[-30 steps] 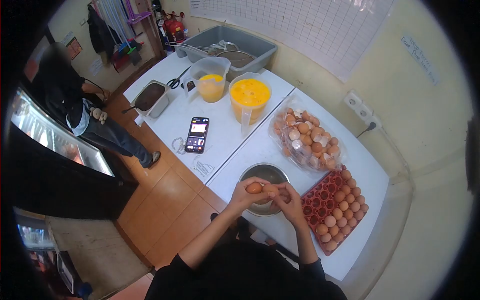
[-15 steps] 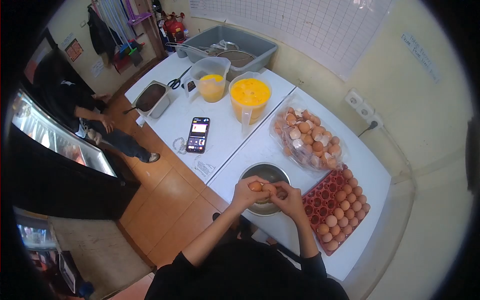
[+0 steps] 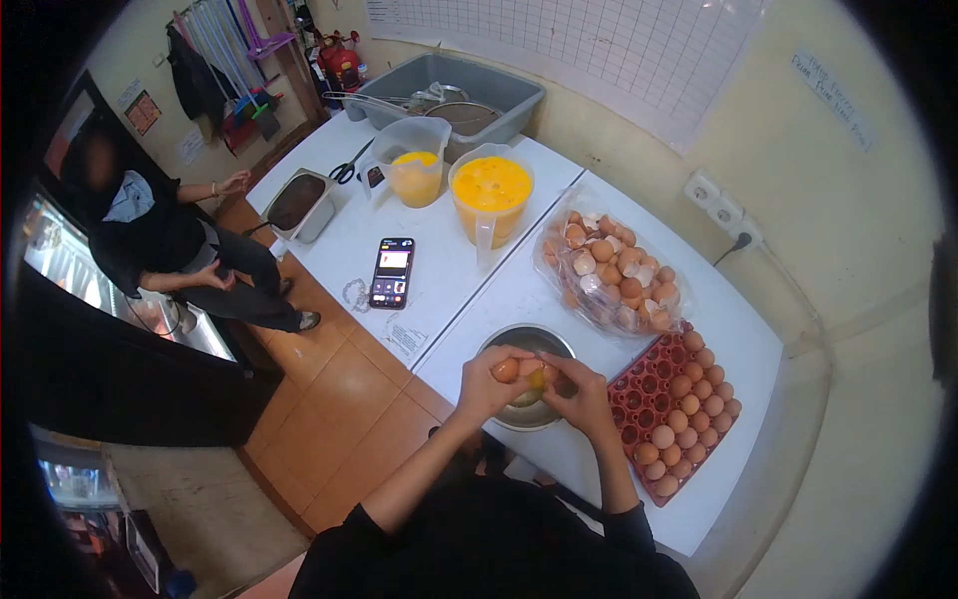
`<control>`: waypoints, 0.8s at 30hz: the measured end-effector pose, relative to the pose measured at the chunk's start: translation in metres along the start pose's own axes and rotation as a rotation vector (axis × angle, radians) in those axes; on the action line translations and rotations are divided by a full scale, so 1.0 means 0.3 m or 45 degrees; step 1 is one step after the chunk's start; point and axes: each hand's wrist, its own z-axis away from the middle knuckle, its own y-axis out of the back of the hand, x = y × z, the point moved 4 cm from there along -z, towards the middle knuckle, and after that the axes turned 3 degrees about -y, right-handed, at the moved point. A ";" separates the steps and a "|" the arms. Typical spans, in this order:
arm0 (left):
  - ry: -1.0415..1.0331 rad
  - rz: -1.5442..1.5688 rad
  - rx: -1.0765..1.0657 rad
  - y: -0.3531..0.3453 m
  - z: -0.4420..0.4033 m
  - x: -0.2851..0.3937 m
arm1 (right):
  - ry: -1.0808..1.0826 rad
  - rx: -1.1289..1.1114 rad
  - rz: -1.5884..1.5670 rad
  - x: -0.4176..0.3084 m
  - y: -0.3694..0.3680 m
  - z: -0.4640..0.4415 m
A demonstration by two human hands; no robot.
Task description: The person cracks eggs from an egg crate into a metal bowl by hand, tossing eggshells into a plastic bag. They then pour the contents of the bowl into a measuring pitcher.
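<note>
Over a steel bowl [image 3: 550,341], my left hand [image 3: 486,385] is closed round a brown egg [image 3: 506,370] and also touches a cracked egg [image 3: 532,368]. My right hand [image 3: 581,396] pinches the other side of that cracked egg, whose shell is parted, with yellow contents showing between the halves. To the right, a red tray [image 3: 633,395] carries several whole eggs [image 3: 690,404]. Behind it lies a clear plastic bag [image 3: 611,270] of broken eggshells.
Two jugs of yellow egg [image 3: 492,185] [image 3: 414,178], a phone [image 3: 392,273], scissors [image 3: 344,172], a metal container [image 3: 300,207] and a grey tub [image 3: 519,105] stand on the table [image 3: 464,299]. A person [image 3: 175,240] stands at the left.
The egg between my hands has gone from closed to split, with its yellow contents exposed. At the left, the other person has turned and raised a hand.
</note>
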 end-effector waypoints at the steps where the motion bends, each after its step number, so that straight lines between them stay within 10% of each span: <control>1: -0.082 -0.019 0.010 0.017 -0.007 0.015 | 0.098 0.018 0.023 -0.014 0.011 0.000; 17: -0.420 -0.227 0.019 0.035 0.019 0.105 | 0.114 0.059 0.119 -0.050 -0.003 0.032; 24: -0.401 -0.152 0.072 -0.032 -0.001 0.142 | -0.392 -0.043 -0.864 0.064 -0.088 0.001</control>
